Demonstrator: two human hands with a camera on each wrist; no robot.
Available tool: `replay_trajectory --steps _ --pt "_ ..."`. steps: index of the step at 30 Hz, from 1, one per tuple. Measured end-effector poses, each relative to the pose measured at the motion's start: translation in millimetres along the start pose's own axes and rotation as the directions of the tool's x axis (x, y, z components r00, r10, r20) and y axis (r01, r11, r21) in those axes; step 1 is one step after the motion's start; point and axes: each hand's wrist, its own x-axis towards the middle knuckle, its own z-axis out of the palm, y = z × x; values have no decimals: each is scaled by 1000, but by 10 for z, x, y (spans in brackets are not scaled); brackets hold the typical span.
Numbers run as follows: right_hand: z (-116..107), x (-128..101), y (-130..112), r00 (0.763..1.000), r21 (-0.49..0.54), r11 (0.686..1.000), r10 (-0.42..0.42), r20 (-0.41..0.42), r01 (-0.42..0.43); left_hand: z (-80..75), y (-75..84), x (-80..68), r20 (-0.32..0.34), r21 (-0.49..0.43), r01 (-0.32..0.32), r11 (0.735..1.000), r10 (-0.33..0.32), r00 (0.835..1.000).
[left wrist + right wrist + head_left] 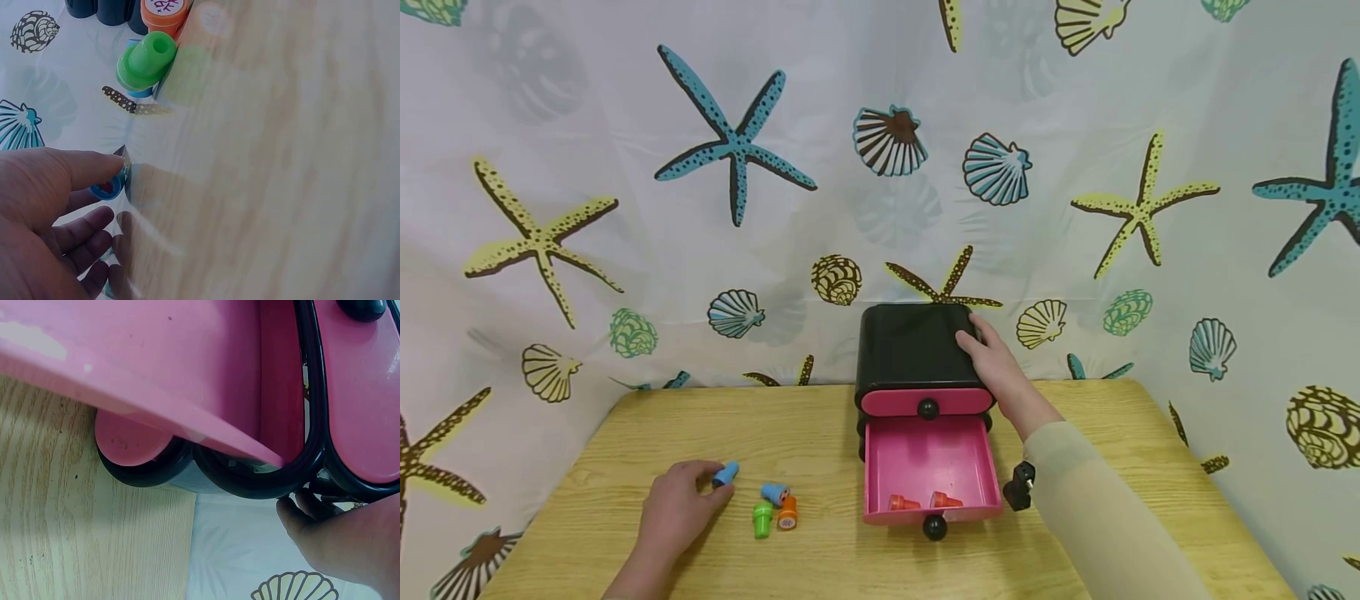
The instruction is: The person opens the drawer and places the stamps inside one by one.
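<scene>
From the head view, your left hand (679,507) sits near the front left of the wooden table (820,575) with its fingers curled round a blue stamp (726,475), pinching it at the fingertips. That stamp points up and away from you, its long axis tilted toward the black chest (917,346). The open pink drawer (928,454) lies to the right of this hand, and the left hand is the nearer one to the loose stamps. Just right of it lie a second blue stamp (774,492), a green stamp (763,518) and an orange stamp (787,513), close together. Two red stamps (925,501) rest at the drawer's front wall. Your right hand (996,367) lies flat with relaxed fingers on the chest's top right edge, steadying it.

The left wrist view shows your thumb (81,169) and fingers closed on the blue stamp (107,187), mostly hidden, with the green stamp (145,62) and orange stamp (164,12) beyond, lying on their sides.

The right wrist view shows the pink drawer (144,369) from below and your fingertips (300,509) touching the chest's black rim (250,481).
</scene>
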Motion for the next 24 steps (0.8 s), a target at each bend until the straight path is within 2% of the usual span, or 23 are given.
replay_trajectory --steps 6,12,24 --pt "1 9 14 1000 -3 1000 1 -7 -1 -5 7 4 11 -14 11 1000 -11 1000" --pt "1 3 15 1000 -4 1000 3 -7 -3 -29 93 -14 18 -78 5 997 -4 1000" --pt "4 6 1 1000 3 1000 12 -9 -12 -122 495 -9 36 -155 -11 988 16 999"
